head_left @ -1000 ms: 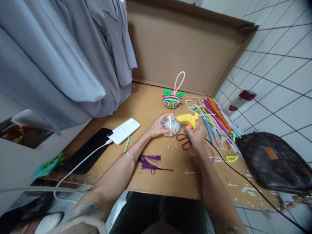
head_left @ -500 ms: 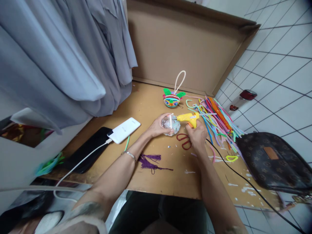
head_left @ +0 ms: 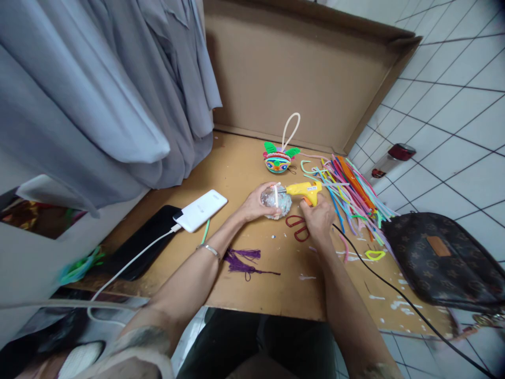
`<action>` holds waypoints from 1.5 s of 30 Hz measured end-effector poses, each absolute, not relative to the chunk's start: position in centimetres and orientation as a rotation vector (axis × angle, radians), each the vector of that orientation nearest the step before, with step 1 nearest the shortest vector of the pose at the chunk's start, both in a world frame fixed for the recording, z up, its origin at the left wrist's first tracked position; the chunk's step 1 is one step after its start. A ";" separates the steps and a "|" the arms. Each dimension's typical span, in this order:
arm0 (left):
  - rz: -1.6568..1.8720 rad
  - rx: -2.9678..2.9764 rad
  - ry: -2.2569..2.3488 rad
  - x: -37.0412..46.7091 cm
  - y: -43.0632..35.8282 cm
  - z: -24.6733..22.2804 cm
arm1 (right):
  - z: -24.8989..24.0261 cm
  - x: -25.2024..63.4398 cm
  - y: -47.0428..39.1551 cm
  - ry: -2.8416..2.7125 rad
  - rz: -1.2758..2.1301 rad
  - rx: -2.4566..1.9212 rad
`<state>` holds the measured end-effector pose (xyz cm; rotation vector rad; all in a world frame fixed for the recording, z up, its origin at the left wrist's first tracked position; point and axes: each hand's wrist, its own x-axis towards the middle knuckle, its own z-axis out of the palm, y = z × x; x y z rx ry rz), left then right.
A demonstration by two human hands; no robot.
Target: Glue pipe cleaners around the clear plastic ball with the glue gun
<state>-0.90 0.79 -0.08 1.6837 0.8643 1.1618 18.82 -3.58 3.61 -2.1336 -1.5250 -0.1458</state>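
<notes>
My left hand (head_left: 258, 202) is wrapped round the left side of a clear, roundish ball (head_left: 272, 200) with a pale strip across it and whitish-blue stuff inside or behind it. In my right hand (head_left: 319, 216) is a yellow hot glue gun (head_left: 303, 189), its metal nozzle pointing left at the ball's upper right; whether the tip touches cannot be made out. A glue stick juts from the gun's back. Just below the gun lie red-handled scissors (head_left: 298, 227), partly hidden by my right hand. Purple tassels (head_left: 244, 262) rest near my left forearm.
Behind the ball stands a colourful animal-face ornament (head_left: 278, 161) with a white loop. Many pipe cleaners (head_left: 353, 189) lie at the right, beside a brown bag (head_left: 442, 263). A black cord (head_left: 379, 280) runs along the right. A white power bank (head_left: 201, 210) lies at the left.
Almost nothing differs. Both hands, the ball and the glue gun hold the same positions, with only a slight shift of the view.
</notes>
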 end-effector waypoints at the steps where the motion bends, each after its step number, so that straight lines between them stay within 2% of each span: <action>1: 1.165 1.683 0.862 -0.9 0.8 -0.1 | 3.6 18.8 -3.6 -1.521 -0.150 -2.140; 45: 1.146 1.632 0.862 -0.9 0.8 -0.2 | 3.3 19.0 -3.5 -1.510 -0.324 -2.115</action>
